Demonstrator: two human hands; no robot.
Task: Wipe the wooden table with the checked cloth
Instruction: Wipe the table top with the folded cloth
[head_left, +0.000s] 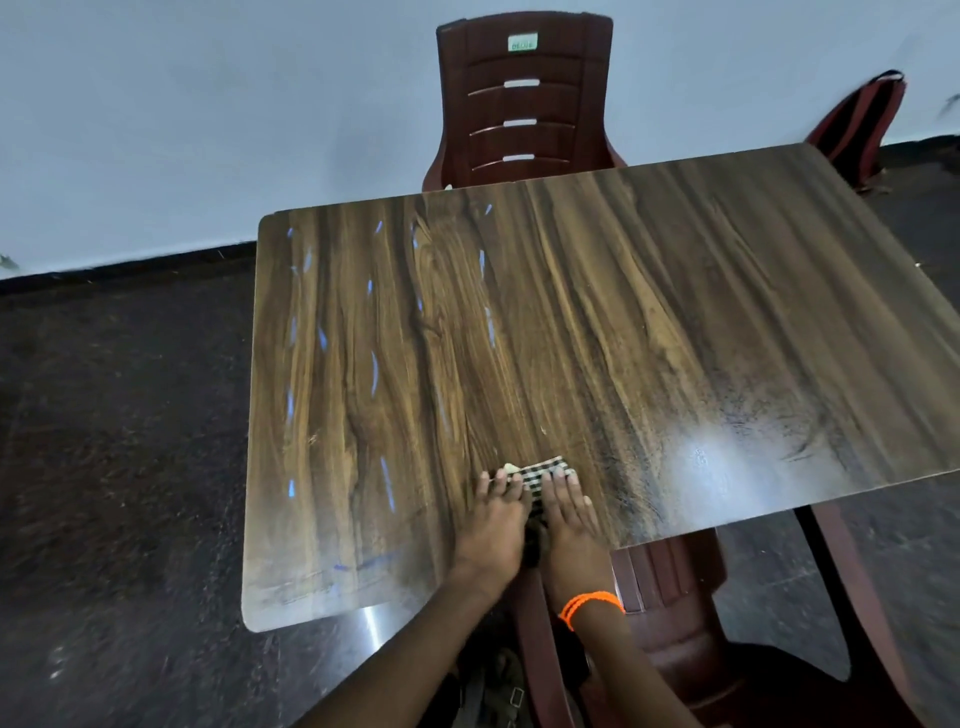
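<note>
Room: pale wall (208, 104) with a dark skirting, dark speckled floor (114, 441), a striped bag (857, 124) leaning at the far right.
Wooden table (597, 312): glossy grained top, streaked with thin wet lines on its left half, a bright glare patch near the right front edge.
Chairs: one maroon plastic chair (522, 98) tucked at the far side, another maroon chair (675, 597) under the near right corner.
Step in hand: wiping, judged from both hands bearing down on the cloth near the front edge; most of the top looks not yet covered.
Left hand (493, 519): flat, fingers straight, pressing the cloth's left part, gripping nothing.
Right hand (569, 519): also flat and straight-fingered on the cloth's right part; orange thread band (589, 605) at the wrist.
Checked cloth (540, 475): folded small, on the table near the front edge, mostly hidden beneath the fingers.
Next move: probably a firm push away toward the far edge, keeping even pressure so the cloth doesn't bunch.
</note>
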